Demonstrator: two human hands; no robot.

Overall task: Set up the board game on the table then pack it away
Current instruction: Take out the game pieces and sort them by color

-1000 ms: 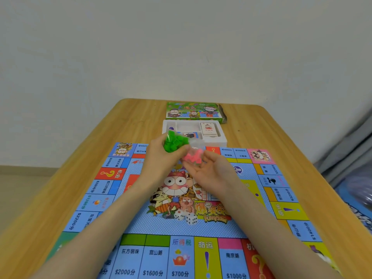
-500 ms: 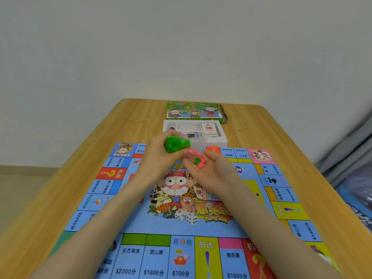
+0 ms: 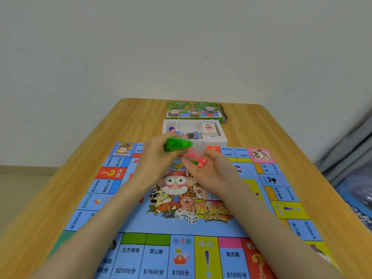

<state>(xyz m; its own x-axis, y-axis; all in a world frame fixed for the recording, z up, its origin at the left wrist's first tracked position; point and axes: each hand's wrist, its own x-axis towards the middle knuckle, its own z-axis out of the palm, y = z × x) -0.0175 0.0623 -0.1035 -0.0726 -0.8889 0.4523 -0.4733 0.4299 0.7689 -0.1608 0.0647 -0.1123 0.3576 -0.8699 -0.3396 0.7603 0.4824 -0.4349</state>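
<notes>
- Wooden table point(image 3: 60, 188) stands against a plain wall point(image 3: 181, 47); the game board point(image 3: 141, 224) lies unfolded across its near half.
- Left hand point(image 3: 159, 158) grips a clear bag of green pieces point(image 3: 177, 144), tilted over the right palm.
- Right hand point(image 3: 213, 172) lies palm up, fingers loosely spread, cradling loose pink pieces point(image 3: 198, 161) above the board's far edge.
- White tray point(image 3: 222, 137) and box lid point(image 3: 193, 111) sit near the table's far edge.

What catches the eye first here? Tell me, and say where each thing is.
The bright game board covers the near table, a grinning cartoon figure at its middle. Above it the left hand grips a bunch of green pieces, while the right hand lies palm up beside it with pink pieces. Behind them sits a white tray of cards.
</notes>
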